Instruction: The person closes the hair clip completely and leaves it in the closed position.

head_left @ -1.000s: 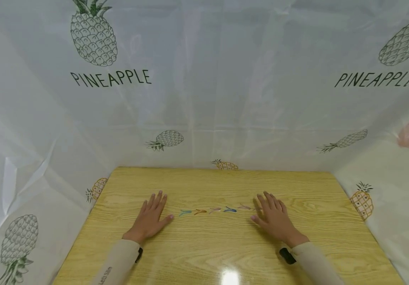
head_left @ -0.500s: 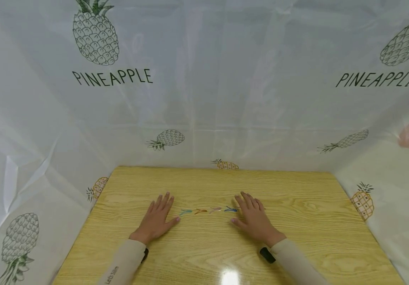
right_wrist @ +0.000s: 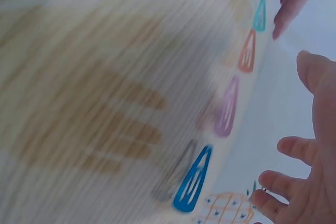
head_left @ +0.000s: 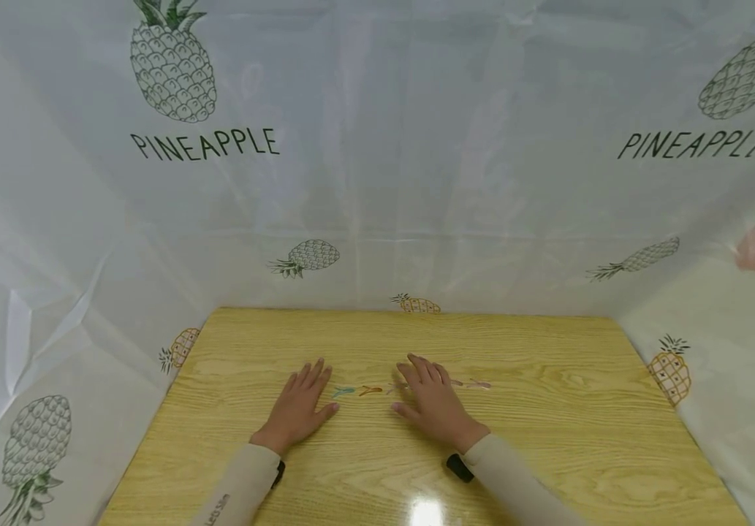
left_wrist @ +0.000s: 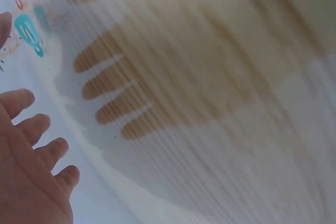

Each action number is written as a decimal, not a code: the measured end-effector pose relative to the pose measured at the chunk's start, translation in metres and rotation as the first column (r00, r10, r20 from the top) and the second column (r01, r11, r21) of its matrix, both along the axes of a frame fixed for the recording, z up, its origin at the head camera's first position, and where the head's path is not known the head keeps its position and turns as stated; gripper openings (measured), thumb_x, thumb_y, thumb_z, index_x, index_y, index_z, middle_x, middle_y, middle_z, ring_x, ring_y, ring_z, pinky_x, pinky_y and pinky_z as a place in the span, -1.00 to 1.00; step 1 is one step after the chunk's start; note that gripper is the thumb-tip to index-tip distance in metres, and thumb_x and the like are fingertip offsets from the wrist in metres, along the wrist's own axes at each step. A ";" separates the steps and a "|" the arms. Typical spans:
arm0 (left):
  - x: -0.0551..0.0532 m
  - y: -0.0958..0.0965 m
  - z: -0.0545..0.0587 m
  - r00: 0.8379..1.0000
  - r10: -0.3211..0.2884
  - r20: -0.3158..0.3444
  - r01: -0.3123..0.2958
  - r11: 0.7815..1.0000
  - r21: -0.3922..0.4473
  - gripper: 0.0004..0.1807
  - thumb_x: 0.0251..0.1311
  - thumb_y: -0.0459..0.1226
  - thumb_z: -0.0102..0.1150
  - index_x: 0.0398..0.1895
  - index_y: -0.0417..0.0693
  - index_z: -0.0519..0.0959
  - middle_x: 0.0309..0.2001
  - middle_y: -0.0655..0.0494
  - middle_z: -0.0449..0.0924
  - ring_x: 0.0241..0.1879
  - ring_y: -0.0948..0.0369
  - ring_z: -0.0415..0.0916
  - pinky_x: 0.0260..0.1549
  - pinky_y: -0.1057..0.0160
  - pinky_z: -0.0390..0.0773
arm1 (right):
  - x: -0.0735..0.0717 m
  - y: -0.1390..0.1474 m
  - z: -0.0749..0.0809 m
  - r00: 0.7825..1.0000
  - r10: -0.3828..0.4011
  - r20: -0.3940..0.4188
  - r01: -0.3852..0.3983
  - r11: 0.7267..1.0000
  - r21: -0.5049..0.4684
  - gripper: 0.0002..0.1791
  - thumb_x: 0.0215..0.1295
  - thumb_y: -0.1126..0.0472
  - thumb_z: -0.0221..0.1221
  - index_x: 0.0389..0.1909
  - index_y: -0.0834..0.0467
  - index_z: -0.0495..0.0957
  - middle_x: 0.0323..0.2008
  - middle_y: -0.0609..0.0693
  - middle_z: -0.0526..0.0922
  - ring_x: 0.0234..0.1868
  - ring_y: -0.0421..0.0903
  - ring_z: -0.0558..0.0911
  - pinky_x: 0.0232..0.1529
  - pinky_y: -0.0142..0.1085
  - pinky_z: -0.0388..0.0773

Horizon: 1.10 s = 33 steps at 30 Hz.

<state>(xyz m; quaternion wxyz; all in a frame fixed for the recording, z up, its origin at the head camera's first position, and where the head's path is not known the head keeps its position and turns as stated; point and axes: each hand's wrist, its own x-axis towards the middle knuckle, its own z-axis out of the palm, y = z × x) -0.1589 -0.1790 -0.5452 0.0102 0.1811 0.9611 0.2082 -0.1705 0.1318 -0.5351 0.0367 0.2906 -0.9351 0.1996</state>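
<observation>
Several snap hair clips lie in a row across the wooden table (head_left: 581, 438). From the left they run teal clip (head_left: 343, 391), orange clip (head_left: 370, 390), a pinkish-purple clip (right_wrist: 227, 107), a blue clip (right_wrist: 193, 181), then two pale pink ones, the last pink clip (head_left: 479, 384) at the right end. My left hand (head_left: 296, 413) hovers with spread fingers just left of the teal clip, holding nothing. Over the middle of the row is my right hand (head_left: 438, 405), fingers extended and nothing held. It hides the blue clip in the head view.
A white sheet printed with pineapples (head_left: 311, 255) hangs behind the table and along both sides. A bright light reflection (head_left: 425, 511) shows near the table's front. Black bands (head_left: 460, 467) sit on both wrists, by the beige sleeves (head_left: 509, 475).
My right hand has swept left from the row's right end to its middle, uncovering the pink clips there. My left hand has shifted slightly right, toward the teal clip. The clips stay in place.
</observation>
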 end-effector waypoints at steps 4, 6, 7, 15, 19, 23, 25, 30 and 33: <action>0.002 0.004 0.002 1.000 0.005 -0.012 -0.005 1.000 -0.012 -0.25 0.48 -0.06 0.28 0.56 -0.29 0.33 0.61 -0.29 0.16 0.59 -0.31 0.07 0.51 -0.34 0.08 | -0.001 -0.015 0.001 0.999 0.016 -0.027 -0.016 1.000 -0.014 -0.23 0.50 -0.09 0.30 0.52 0.25 0.34 0.53 0.37 0.27 0.54 0.33 0.28 0.48 0.31 0.19; 0.002 0.005 0.003 1.000 0.004 -0.029 -0.004 1.000 -0.015 -0.27 0.47 -0.09 0.30 0.54 -0.30 0.37 0.59 -0.30 0.20 0.58 -0.32 0.11 0.51 -0.34 0.10 | -0.002 -0.021 0.002 0.999 0.015 -0.031 -0.016 1.000 -0.019 -0.25 0.49 -0.07 0.31 0.51 0.25 0.36 0.52 0.36 0.30 0.53 0.32 0.31 0.48 0.30 0.20; 0.003 0.006 0.003 0.999 0.003 -0.040 -0.003 1.000 -0.016 -0.28 0.46 -0.10 0.31 0.52 -0.31 0.39 0.58 -0.31 0.22 0.57 -0.32 0.13 0.50 -0.34 0.12 | -0.002 -0.024 0.002 0.999 0.014 -0.033 -0.014 1.000 -0.021 -0.27 0.49 -0.06 0.32 0.50 0.25 0.38 0.51 0.35 0.31 0.52 0.32 0.32 0.48 0.30 0.20; 0.005 0.010 0.005 0.997 0.022 -0.077 -0.024 0.999 -0.028 -0.35 0.38 -0.16 0.40 0.43 -0.31 0.49 0.53 -0.31 0.31 0.52 -0.32 0.23 0.47 -0.34 0.18 | -0.002 -0.044 0.002 0.997 0.013 -0.080 -0.012 1.000 0.007 -0.31 0.45 -0.04 0.36 0.43 0.24 0.44 0.44 0.30 0.42 0.45 0.28 0.43 0.44 0.24 0.30; 0.006 0.011 0.006 0.995 0.031 -0.098 -0.034 0.999 -0.034 -0.39 0.34 -0.18 0.44 0.36 -0.31 0.55 0.50 -0.31 0.36 0.49 -0.31 0.28 0.44 -0.33 0.24 | -0.002 -0.052 0.001 0.991 0.029 -0.134 -0.028 1.000 0.014 -0.35 0.43 -0.03 0.38 0.37 0.24 0.49 0.38 0.29 0.47 0.39 0.26 0.48 0.38 0.20 0.38; 0.008 0.013 0.008 0.993 0.034 -0.110 -0.039 0.998 -0.043 -0.43 0.32 -0.20 0.46 0.31 -0.31 0.59 0.47 -0.30 0.41 0.46 -0.31 0.33 0.42 -0.32 0.30 | -0.002 -0.059 -0.002 0.990 0.030 -0.137 -0.027 0.999 0.030 -0.38 0.43 -0.04 0.37 0.35 0.21 0.51 0.36 0.25 0.51 0.39 0.21 0.49 0.39 0.16 0.38; 0.008 0.014 0.008 0.993 0.037 -0.114 -0.043 0.998 -0.050 -0.45 0.31 -0.20 0.47 0.28 -0.29 0.61 0.45 -0.30 0.43 0.45 -0.30 0.35 0.41 -0.30 0.32 | -0.003 -0.062 -0.002 0.992 0.028 -0.125 -0.023 0.999 0.047 -0.40 0.45 -0.05 0.36 0.35 0.18 0.52 0.35 0.22 0.52 0.40 0.18 0.49 0.41 0.14 0.37; 0.006 0.014 0.004 0.990 0.048 -0.135 -0.057 0.996 -0.067 -0.49 0.30 -0.20 0.48 0.24 -0.26 0.64 0.42 -0.28 0.48 0.40 -0.26 0.41 0.37 -0.27 0.38 | -0.004 -0.070 -0.001 0.995 0.023 -0.098 -0.014 0.996 0.088 -0.42 0.47 -0.07 0.34 0.36 0.15 0.53 0.35 0.18 0.53 0.41 0.14 0.49 0.44 0.11 0.36; 0.006 0.014 0.004 0.987 0.055 -0.152 -0.066 0.995 -0.073 -0.52 0.30 -0.21 0.48 0.21 -0.24 0.66 0.38 -0.26 0.51 0.36 -0.23 0.44 0.33 -0.26 0.41 | -0.005 -0.073 -0.001 0.994 0.025 -0.111 -0.012 0.993 0.114 -0.43 0.49 -0.09 0.32 0.35 0.14 0.54 0.33 0.17 0.54 0.39 0.13 0.50 0.43 0.08 0.38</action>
